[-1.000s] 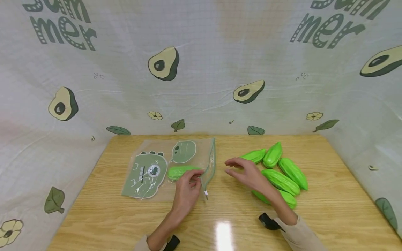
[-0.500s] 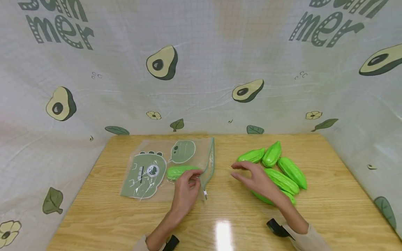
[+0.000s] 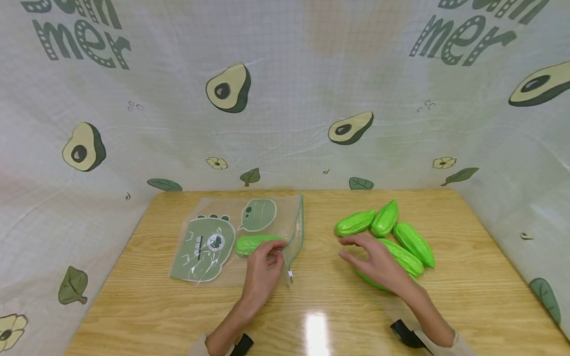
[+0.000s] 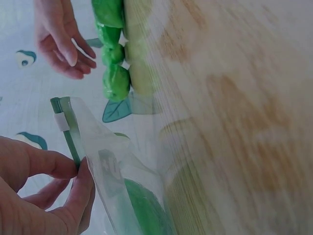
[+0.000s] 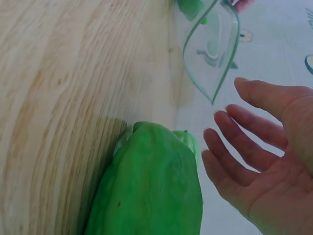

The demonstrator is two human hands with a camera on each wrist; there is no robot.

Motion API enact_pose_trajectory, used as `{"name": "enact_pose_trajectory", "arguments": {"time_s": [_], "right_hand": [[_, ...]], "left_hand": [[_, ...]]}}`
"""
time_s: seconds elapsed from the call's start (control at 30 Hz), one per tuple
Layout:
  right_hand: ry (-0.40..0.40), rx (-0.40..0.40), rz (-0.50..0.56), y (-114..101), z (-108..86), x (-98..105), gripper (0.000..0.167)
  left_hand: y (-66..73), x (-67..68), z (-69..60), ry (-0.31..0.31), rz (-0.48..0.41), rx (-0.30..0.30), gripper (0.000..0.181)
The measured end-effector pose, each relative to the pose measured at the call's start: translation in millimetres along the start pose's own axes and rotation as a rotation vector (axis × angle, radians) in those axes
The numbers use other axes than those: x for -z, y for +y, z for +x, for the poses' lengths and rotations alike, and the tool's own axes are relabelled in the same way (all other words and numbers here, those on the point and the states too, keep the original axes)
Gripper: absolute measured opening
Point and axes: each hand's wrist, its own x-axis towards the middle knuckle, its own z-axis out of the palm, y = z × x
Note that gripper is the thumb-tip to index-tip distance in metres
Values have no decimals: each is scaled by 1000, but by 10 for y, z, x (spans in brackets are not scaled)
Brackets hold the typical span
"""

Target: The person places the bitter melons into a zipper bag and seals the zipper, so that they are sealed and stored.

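In the head view my left hand [image 3: 263,269] pinches the green-edged opening of a clear zip bag [image 3: 285,210] lying on its side. The left wrist view shows thumb and finger on that edge, below a white slider [image 4: 61,121]. One green ridged gourd [image 3: 249,244] lies inside the bag, partly behind my hand. My right hand [image 3: 378,259] hovers with loosely bent, parted fingers and nothing in them, above the loose green gourds. Its palm partly hides a long gourd [image 3: 406,258] and a lower one [image 3: 370,282]. A large gourd [image 5: 151,181] lies beside it in the right wrist view.
Several loose gourds lie right of centre on the wooden table [image 3: 187,316], among them one at the back [image 3: 385,218], one at the left [image 3: 355,223] and one at the right [image 3: 414,244]. A printed cloth [image 3: 285,99] surrounds the table's back and sides.
My right hand has moved right and toward me, away from the bag and over the gourds, uncovering the back left gourd. My left hand keeps its hold on the bag's edge.
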Motion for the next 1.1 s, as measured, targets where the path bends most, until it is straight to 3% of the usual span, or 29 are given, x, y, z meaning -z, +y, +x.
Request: {"name": "enact_pose_trajectory", "arguments": {"time_s": [0.17,0.37,0.63,1.1], "right_hand": [[4,34,-22,14,-62,40,26],[-44,0,-62,37,-156,76,29],[-47,25,-121,83,-254,109,33],[-130,46,-173,162,-342,171,33]], "left_hand": [[5,2,1,-1,-6,9,27],[9,7,-3,1,9,13,26],[12,12,-3,-1,9,11,26],[-4,-10,17,-7,-9,22,27]]}}
